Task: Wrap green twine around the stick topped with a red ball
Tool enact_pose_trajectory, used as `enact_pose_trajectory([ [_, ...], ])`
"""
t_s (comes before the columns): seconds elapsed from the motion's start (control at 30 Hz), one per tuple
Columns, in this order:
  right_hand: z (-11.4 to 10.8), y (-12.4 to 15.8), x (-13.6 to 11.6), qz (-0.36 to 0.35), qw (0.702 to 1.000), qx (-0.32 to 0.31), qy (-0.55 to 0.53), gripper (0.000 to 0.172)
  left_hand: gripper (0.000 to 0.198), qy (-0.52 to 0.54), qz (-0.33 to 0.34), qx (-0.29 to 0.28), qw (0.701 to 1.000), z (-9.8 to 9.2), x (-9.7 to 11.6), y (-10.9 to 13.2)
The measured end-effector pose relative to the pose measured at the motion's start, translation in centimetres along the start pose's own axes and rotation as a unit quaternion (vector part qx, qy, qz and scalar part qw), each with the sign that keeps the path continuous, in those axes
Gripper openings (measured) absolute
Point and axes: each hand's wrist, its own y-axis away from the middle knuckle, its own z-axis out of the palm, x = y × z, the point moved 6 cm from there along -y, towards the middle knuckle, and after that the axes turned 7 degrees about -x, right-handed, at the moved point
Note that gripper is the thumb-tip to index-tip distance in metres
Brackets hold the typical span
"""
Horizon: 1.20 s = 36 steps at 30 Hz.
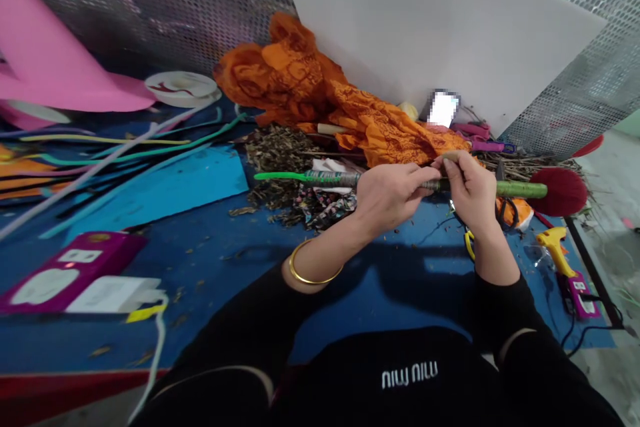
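A long thin stick runs sideways between my hands. Its left end is a bright green tip (283, 175), followed by a grey-and-teal wrapped stretch (330, 179). To the right it becomes a green wrapped shaft (523, 189), ending in a dark red round head (559, 191). My left hand (385, 193), with a gold bangle above the wrist, is closed around the stick's middle. My right hand (471, 187) is closed at the stick, thumb and forefinger pinched together. A small olive-brown piece shows at those fingertips; its kind is unclear.
Behind the stick lie a crumpled orange cloth (380, 123), dried plant bits (275, 147) and a lit phone (443, 109). Coloured strips and a blue sheet (165, 190) are at left, beside a purple power strip (75, 270). At right is a yellow glue gun (556, 247).
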Motion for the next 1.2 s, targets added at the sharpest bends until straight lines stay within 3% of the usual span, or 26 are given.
enact_pose_trajectory([
  [0.17,0.3,-0.1,0.1,0.014,0.999,-0.031,-0.001,0.023,0.033,-0.024,0.056,0.01,0.998,0.2,0.1,0.3],
  [0.6,1.2,-0.3,1.4,0.027,0.994,-0.06,-0.086,0.02,0.032,-0.071,0.057,-0.047,0.995,0.0,1.1,0.3],
  [0.77,1.5,-0.8,2.3,0.052,0.975,-0.053,-0.208,0.019,0.031,-0.089,0.022,-0.074,0.993,-0.2,1.2,0.5],
  [0.9,0.4,-0.5,2.8,0.082,0.934,-0.034,-0.345,0.025,0.03,-0.079,-0.03,-0.088,0.993,-0.6,0.1,1.8],
  [1.03,-1.0,2.1,3.5,0.168,0.878,-0.168,-0.416,0.041,0.031,-0.077,-0.091,-0.09,0.989,-2.2,-1.9,4.4],
  [1.1,-2.7,3.8,4.5,0.19,0.872,-0.209,-0.4,0.043,0.032,-0.086,-0.112,-0.085,0.986,-3.5,-2.8,6.0],
  [1.2,-5.8,5.5,6.9,0.204,0.89,-0.191,-0.362,0.042,0.032,-0.097,-0.142,-0.065,0.983,-5.7,-4.0,8.6],
])
